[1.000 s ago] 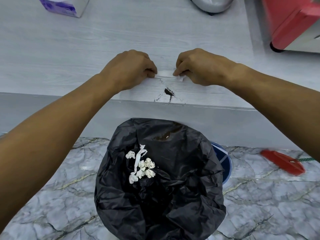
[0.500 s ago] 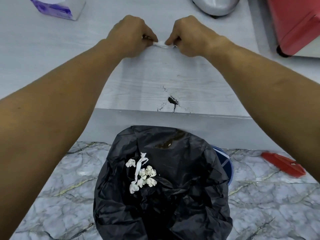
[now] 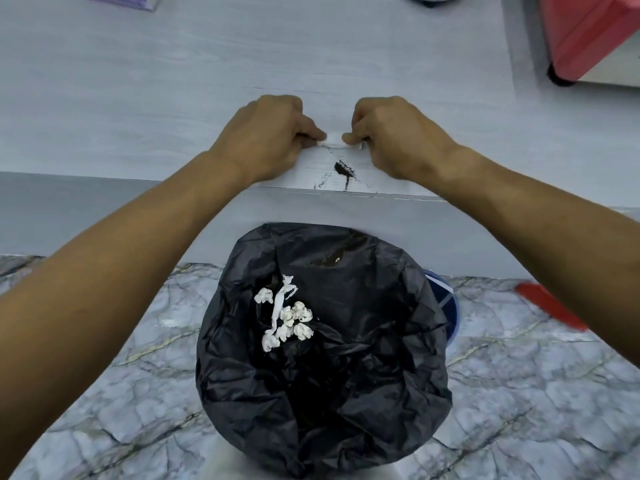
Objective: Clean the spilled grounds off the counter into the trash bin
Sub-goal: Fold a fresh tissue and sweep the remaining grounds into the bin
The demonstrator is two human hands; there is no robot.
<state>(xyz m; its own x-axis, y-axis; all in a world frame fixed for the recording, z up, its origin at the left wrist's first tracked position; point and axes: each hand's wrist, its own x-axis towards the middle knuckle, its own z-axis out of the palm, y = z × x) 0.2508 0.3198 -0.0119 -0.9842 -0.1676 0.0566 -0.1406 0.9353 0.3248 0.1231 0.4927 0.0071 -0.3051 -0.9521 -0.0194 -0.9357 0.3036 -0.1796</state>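
Grounds (image 3: 344, 169) remain on counter (image 3: 173, 109), just nearward of my hands, at edge above bin (image 3: 323, 351). Left hand (image 3: 266, 135) and right hand (image 3: 391, 133) pinch tissue (image 3: 333, 140) between them. Final sweep into bin pending, I judge.

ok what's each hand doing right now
left hand: closed, pinching the tissue
right hand: closed, pinching the same tissue
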